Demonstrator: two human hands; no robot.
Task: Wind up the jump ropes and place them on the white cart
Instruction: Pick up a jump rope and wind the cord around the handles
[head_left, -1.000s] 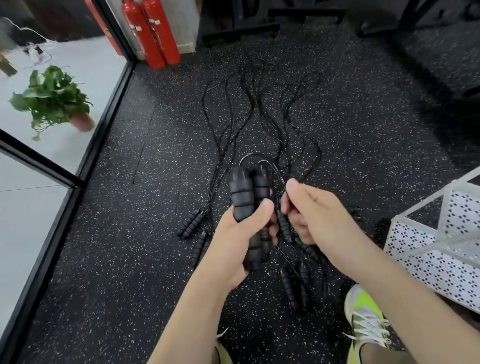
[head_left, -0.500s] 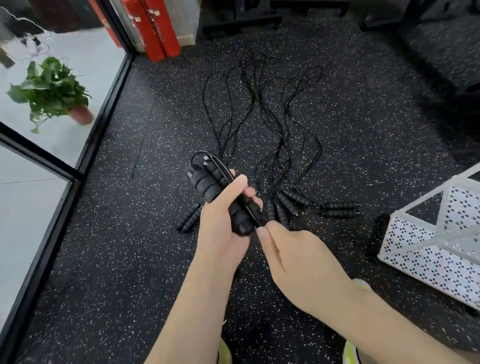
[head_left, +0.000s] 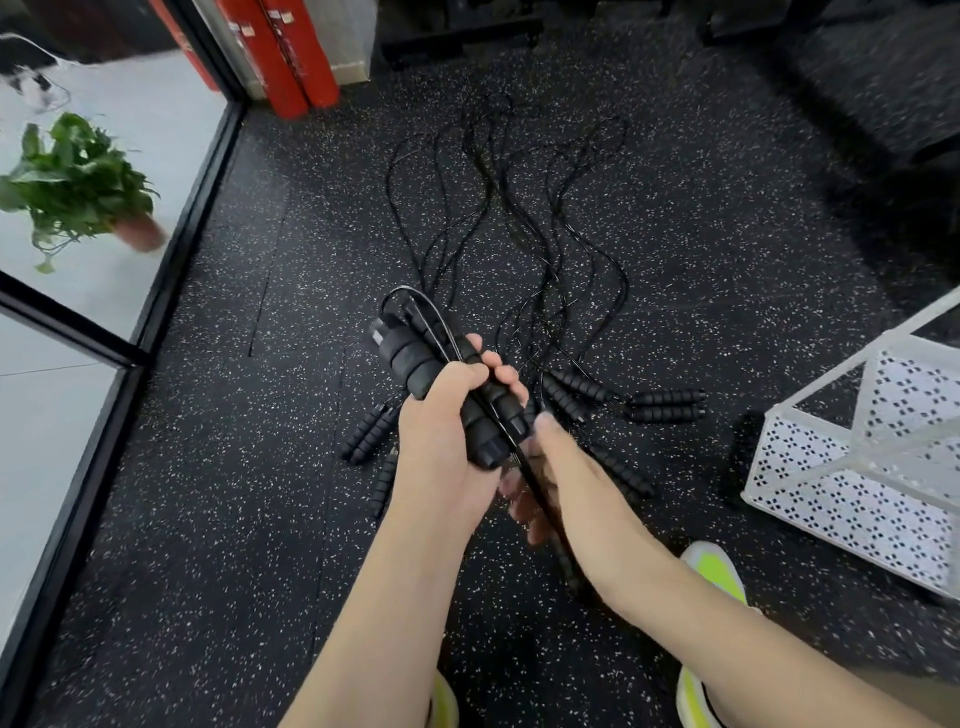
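- Since half a second ago the right hand has slid under the handles, drawing the cord down past them
- left hand: fingers curled tight round the paired handles of one jump rope
- right-hand fingers pinch that rope's cord just below the left fingers; partly blurred
- other jump ropes lie on the floor beyond the fingers
- white cart stands well right of them

Two hands, left and right, are showing. Two foam handles are sitting in the left. About nine more handles are lying on the floor; the tangle is hiding any others. One white cart, two red extinguishers, one potted plant, two shoes.
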